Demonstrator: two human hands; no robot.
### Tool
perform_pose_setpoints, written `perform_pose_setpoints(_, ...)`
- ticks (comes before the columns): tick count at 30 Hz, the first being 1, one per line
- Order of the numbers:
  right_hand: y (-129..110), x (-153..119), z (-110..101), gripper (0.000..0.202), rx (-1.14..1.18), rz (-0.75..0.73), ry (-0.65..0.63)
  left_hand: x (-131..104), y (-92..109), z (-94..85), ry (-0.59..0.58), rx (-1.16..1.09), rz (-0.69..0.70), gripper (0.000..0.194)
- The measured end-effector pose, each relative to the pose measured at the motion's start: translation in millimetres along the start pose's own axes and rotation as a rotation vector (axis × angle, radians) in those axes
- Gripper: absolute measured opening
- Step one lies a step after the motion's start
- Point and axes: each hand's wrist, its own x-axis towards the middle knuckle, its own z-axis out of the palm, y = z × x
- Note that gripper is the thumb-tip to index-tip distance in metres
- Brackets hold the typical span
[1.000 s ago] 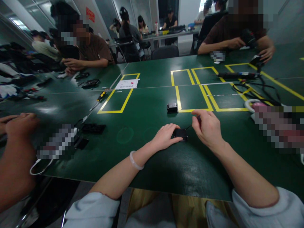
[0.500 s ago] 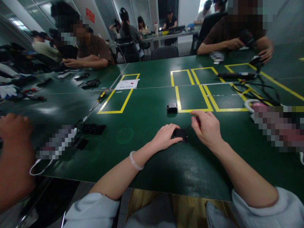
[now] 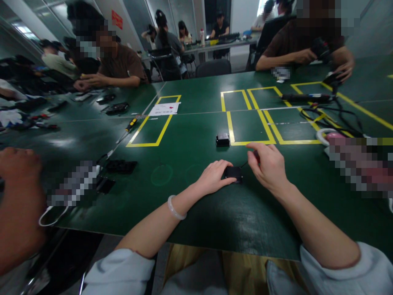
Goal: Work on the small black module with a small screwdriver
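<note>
Centrally, the left hand pinches a flat black rectangular block; the right hand curls around a thin dark tool.

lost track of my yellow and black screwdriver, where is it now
In the head view, the yellow and black screwdriver lies left of the yellow-taped rectangle nearest it.

room beyond hands, left of black block

Both forearms are angling inward, the left hand pressing thumb and fingers against the left part of the black block, the right hand curling its fingers toward its thumb just right of that block.
</note>
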Motion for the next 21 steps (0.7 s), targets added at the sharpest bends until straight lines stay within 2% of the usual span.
perform_pose_setpoints(6,-1.4,1.2,-1.6,0.012,-0.001,-0.008,-0.016,-0.5,-0.6,0.1,0.004,-0.002,0.003,0.039)
perform_pose_setpoints(13,-1.5,1.1,-0.2,0.018,0.002,0.0,0.007,0.1,0.7,-0.8,-0.001,-0.01,-0.002,0.04)
perform_pose_setpoints(21,-1.5,0.9,-1.0,0.012,0.002,-0.003,-0.009,0.2,0.7,-1.3,-0.007,-0.011,0.001,0.039)
